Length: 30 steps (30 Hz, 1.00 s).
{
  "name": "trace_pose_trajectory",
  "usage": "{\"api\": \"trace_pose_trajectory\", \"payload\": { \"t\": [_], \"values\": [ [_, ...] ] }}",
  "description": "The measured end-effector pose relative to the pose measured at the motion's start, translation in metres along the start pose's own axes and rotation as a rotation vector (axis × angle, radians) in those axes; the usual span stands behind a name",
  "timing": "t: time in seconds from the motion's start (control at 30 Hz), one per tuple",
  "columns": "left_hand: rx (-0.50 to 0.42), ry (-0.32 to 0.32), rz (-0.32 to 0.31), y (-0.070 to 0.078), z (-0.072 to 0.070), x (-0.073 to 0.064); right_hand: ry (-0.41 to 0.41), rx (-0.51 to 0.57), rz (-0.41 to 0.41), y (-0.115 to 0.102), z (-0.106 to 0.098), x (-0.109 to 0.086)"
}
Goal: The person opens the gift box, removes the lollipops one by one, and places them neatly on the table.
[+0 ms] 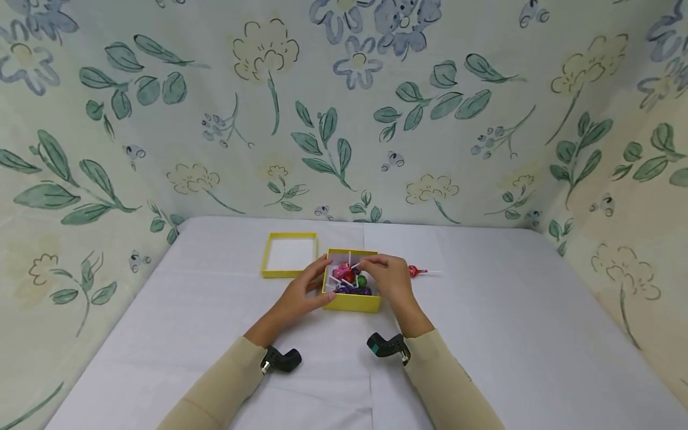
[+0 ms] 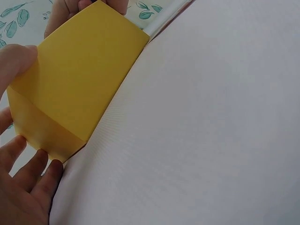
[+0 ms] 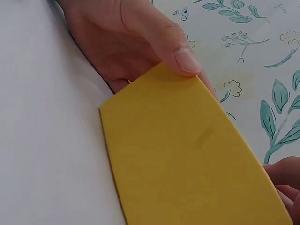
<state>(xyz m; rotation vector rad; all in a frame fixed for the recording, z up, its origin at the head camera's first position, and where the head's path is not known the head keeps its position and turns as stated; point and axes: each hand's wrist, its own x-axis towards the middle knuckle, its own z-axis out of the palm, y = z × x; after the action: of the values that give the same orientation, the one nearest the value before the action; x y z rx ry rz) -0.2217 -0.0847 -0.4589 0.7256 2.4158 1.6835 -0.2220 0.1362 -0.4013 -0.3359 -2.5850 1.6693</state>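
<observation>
A yellow box (image 1: 352, 303) stands on the table, filled with wrapped lollipops (image 1: 342, 272) in pink, red, green and purple, their white sticks poking up. My left hand (image 1: 298, 295) holds the box's left side, its thumb on the front left corner and fingers round the side; the left wrist view shows these fingers (image 2: 42, 183) against the yellow wall. Over the box's right side, my right hand (image 1: 393, 279) pinches a white lollipop stick (image 1: 355, 264). In the right wrist view, only part of the right hand (image 3: 287, 173) shows, behind the box's edge.
A shallow yellow lid (image 1: 264, 260) with a white inside lies behind and left of the box. Beyond my right hand, a red lollipop (image 1: 414, 271) lies on the white tablecloth (image 1: 484, 334). Flower-patterned cloth (image 1: 344, 119) hangs behind the table.
</observation>
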Motion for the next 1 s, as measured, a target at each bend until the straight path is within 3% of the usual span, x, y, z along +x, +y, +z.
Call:
{"api": "trace_pose_trajectory", "payload": {
  "t": [0.6, 1.0],
  "values": [
    [-0.014, 0.019, 0.025, 0.002, 0.0, -0.001, -0.04, 0.182, 0.106, -0.001, -0.006, 0.005],
    [-0.019, 0.026, 0.0, 0.002, 0.0, -0.001, -0.047, 0.265, 0.157, -0.005, -0.012, 0.007]
  ]
}}
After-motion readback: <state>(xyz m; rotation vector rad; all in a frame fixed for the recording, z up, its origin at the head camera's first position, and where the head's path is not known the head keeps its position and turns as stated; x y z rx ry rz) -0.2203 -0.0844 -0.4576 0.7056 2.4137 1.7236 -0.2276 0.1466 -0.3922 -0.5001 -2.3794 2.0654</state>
